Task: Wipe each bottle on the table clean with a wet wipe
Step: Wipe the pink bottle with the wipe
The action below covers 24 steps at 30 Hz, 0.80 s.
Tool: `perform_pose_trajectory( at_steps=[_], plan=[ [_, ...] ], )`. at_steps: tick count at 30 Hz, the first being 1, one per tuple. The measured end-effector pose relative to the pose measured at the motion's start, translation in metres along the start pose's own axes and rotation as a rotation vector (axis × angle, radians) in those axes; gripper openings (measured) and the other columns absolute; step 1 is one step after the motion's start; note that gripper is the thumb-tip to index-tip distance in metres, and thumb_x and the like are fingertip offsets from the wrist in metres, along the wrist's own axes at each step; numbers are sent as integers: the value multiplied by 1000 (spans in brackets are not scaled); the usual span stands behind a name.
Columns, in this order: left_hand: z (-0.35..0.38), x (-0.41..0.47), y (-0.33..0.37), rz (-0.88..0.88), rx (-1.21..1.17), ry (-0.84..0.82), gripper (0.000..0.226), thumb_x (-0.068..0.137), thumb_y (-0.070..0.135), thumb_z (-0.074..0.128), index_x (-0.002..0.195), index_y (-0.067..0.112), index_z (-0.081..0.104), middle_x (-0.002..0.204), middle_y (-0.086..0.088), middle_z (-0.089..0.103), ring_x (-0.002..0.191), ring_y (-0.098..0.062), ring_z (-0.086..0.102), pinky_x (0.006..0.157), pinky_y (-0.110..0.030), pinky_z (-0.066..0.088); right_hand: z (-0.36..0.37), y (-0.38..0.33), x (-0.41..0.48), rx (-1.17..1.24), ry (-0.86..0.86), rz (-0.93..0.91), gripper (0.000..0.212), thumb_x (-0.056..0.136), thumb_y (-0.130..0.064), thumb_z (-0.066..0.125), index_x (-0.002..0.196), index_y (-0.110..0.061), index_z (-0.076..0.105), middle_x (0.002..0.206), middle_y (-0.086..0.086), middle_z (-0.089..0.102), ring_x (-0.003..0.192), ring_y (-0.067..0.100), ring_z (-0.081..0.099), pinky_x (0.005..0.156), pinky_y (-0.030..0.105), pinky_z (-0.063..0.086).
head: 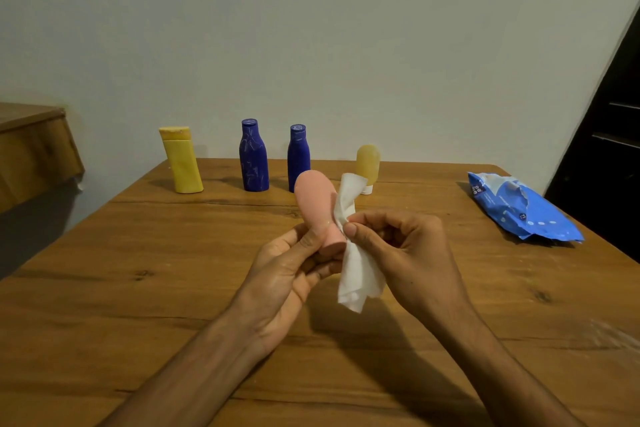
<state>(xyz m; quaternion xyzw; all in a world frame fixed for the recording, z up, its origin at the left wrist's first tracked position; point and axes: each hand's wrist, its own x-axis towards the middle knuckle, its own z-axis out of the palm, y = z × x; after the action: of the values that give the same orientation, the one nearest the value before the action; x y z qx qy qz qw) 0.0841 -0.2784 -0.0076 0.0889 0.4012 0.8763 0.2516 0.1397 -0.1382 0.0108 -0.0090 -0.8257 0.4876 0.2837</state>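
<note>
I'm seeing wooden table (173,288) holding yellow bottle (181,159), left blue bottle (254,158), right blue bottle (298,156), amber tube (368,163), all standing at the back; wipes pack (523,208) lying right.

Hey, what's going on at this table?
A person is wiping bottles at a wooden table. Their left hand holds a pink bottle by its cap end, while the right hand pinches a white wipe against its neck. A yellow bottle, a wider blue bottle, a slimmer blue bottle and a small amber bottle stand in a row at the back. A blue wipe pack lies on the right.
</note>
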Motion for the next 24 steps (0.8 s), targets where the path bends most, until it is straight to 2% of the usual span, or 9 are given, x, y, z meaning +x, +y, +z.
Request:
perform_pose_trajectory(
  at_steps=[3, 6, 10, 12, 16, 21, 24],
  plan=[
    [1, -1, 2, -5, -30, -15, 55, 77, 18, 63, 128, -1, 55, 112, -19, 70, 98, -24, 70, 77, -31, 60, -1, -2, 1, 33, -30, 3, 12, 81, -24, 70, 92, -28, 72, 85, -14, 71, 79, 2, 67, 71, 26, 57],
    [1, -2, 3, 2, -28, -39, 49, 80, 15, 59, 125, -2, 56, 96, -15, 74, 87, -20, 72, 70, -29, 60, 0, -3, 0, -4, -87, -21, 13, 81, -26, 70, 94, -26, 72, 88, -14, 71, 82, 2, 66, 71, 24, 56],
    [0, -2, 3, -13, -35, -35, 52, 82, 14, 59, 131, -1, 52, 114, -20, 70, 100, -25, 70, 77, -31, 60, 0, 1, 1, -1, -29, 22, 13, 82, -25, 69, 95, -27, 71, 89, -13, 71, 82, 3, 66, 75, 30, 58],
    [0, -2, 3, -18, -49, -37, 52, 82, 14, 59, 131, -2, 51, 116, -21, 69, 103, -26, 69, 79, -32, 60, 0, 0, 1, 31, -33, 36, 12, 82, -25, 69, 94, -27, 72, 88, -12, 71, 82, 4, 66, 75, 33, 58],
    [1, -3, 4, -15, -103, -40, 46, 84, 12, 57, 127, -5, 53, 106, -20, 71, 94, -23, 72, 76, -31, 60, 2, -3, -2, 54, -72, 32, 9, 83, -24, 68, 90, -28, 71, 85, -12, 72, 80, 2, 67, 74, 29, 57],
    [-2, 1, 5, -49, -152, 23, 43, 84, 18, 59, 121, -4, 54, 109, -23, 70, 96, -28, 72, 75, -34, 61, 4, 1, -3, 80, 36, -1, 10, 82, -25, 69, 91, -29, 71, 84, -14, 71, 79, 2, 67, 71, 27, 58],
    [-4, 2, 4, -51, -148, 16, 46, 83, 22, 60, 123, 0, 57, 115, -23, 68, 105, -29, 69, 88, -40, 58, 7, 1, -4, 9, 43, -100, 13, 80, -26, 68, 91, -34, 67, 84, -18, 68, 82, -2, 63, 70, 16, 53]
  ],
)
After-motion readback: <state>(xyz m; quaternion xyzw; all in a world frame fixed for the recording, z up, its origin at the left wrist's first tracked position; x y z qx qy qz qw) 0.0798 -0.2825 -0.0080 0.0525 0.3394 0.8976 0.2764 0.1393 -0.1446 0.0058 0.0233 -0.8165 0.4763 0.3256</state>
